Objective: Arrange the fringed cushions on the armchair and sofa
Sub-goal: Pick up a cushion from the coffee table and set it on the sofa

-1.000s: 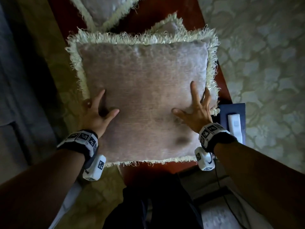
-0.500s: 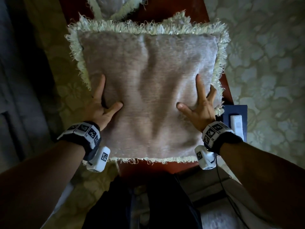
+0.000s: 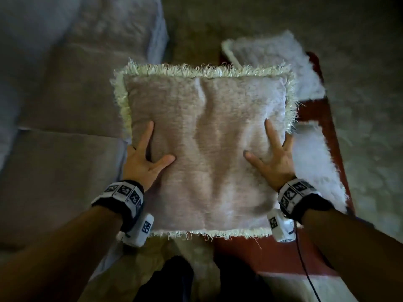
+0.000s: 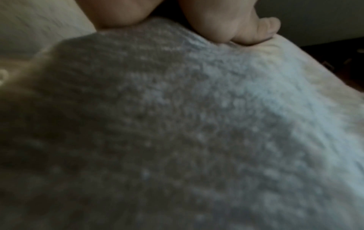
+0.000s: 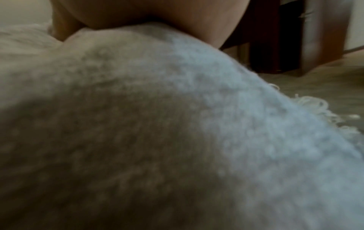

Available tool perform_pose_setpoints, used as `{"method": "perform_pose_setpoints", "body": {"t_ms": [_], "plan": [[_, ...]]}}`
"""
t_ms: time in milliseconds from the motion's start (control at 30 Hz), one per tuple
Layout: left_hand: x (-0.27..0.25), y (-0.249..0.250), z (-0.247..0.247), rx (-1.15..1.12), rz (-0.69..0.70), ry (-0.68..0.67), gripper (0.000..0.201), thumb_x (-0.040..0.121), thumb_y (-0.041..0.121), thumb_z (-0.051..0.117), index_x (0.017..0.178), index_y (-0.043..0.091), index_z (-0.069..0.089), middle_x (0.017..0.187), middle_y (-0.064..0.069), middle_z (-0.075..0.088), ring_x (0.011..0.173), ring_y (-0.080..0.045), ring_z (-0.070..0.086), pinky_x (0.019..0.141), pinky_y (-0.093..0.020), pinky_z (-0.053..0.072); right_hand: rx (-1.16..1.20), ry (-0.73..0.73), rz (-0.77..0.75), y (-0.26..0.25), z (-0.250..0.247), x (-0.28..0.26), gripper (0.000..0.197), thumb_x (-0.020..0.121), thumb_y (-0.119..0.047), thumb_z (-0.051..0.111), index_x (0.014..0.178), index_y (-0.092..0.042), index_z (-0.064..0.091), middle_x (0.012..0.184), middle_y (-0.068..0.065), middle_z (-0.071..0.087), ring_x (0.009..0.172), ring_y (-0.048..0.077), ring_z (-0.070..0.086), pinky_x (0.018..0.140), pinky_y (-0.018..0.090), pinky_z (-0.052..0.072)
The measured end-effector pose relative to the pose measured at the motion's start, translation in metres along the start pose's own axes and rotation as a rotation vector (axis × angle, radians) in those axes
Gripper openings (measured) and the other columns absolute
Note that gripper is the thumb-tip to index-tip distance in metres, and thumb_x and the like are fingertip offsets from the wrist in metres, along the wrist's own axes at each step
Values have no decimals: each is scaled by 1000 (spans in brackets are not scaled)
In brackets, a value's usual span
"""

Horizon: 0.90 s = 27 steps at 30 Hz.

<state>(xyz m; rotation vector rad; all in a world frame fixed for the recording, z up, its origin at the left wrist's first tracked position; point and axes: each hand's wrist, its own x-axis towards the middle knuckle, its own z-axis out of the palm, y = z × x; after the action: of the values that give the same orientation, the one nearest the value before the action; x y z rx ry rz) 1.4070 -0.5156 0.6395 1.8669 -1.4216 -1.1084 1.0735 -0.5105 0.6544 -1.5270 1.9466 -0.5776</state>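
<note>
The fringed cushion (image 3: pixel 207 149) is held up flat in front of the person, between the sofa (image 3: pixel 65 105) on the left and the red table (image 3: pixel 322 118) on the right. The left hand (image 3: pixel 144 162) grips its left edge with thumb and forefinger spread on the top face (the other fingers curl under the edge, as the left wrist view shows). The right hand (image 3: pixel 272 162) holds the right edge the same way, its fingers under the cushion hidden. Two more cushions (image 3: pixel 272 59) lie on the table, one behind and one just beside the held one. A patterned carpet (image 3: pixel 366 94) covers the floor.
</note>
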Motion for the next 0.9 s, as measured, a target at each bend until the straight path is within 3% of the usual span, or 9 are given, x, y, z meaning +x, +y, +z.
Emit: {"method": "perform_pose_setpoints", "body": {"t_ms": [133, 233, 333, 467, 633, 767, 900], "plan": [[-36, -25, -108, -15, -117, 238, 98, 63, 62, 74, 139, 72, 14, 149, -20, 28, 137, -40, 37, 113, -52, 33, 73, -109, -180, -113, 51, 12, 96, 62, -81, 63, 141, -70, 11, 159, 16, 3, 149, 38, 10, 113, 53, 31], [-58, -40, -171, -33, -184, 394, 101, 55, 69, 70, 139, 72, 14, 148, -21, 28, 137, -43, 37, 112, -52, 33, 104, -146, -381, -183, 84, 19, 97, 63, -80, 61, 147, -61, 16, 149, 14, 19, 146, 36, 19, 110, 45, 32], [-78, -51, -215, -35, -195, 549, 98, 57, 72, 66, 142, 69, 16, 150, -20, 29, 137, -42, 38, 112, -48, 34, 144, -199, -527, -240, 112, 33, 94, 64, -79, 60, 146, -61, 18, 147, 12, 22, 144, 33, 25, 108, 42, 34], [-84, -59, -240, -38, -213, 690, 96, 58, 72, 62, 140, 68, 13, 154, -20, 28, 140, -39, 36, 115, -46, 32, 170, -214, -684, -286, 142, 60, 95, 66, -82, 59, 148, -56, 20, 142, 13, 28, 133, 33, 37, 110, 47, 37], [-54, -64, -251, -40, -282, 818, 98, 60, 83, 63, 141, 70, 9, 151, -16, 35, 133, -40, 43, 111, -51, 37, 178, -337, -725, -325, 165, 110, 91, 67, -79, 60, 145, -62, 16, 156, 7, 13, 145, 33, 24, 112, 47, 34], [-23, -63, -254, -38, -354, 948, 94, 61, 85, 54, 140, 72, 5, 155, -10, 37, 132, -39, 47, 109, -55, 39, 134, -465, -821, -363, 184, 156, 91, 68, -76, 59, 144, -62, 12, 156, 8, 10, 146, 35, 20, 112, 49, 33], [-8, -57, -270, -50, -414, 1057, 94, 64, 82, 56, 143, 68, 6, 159, -2, 32, 138, -35, 42, 110, -54, 37, 108, -531, -901, -406, 197, 184, 90, 70, -76, 61, 144, -65, 11, 155, -4, 7, 147, 32, 19, 112, 50, 36]]}}
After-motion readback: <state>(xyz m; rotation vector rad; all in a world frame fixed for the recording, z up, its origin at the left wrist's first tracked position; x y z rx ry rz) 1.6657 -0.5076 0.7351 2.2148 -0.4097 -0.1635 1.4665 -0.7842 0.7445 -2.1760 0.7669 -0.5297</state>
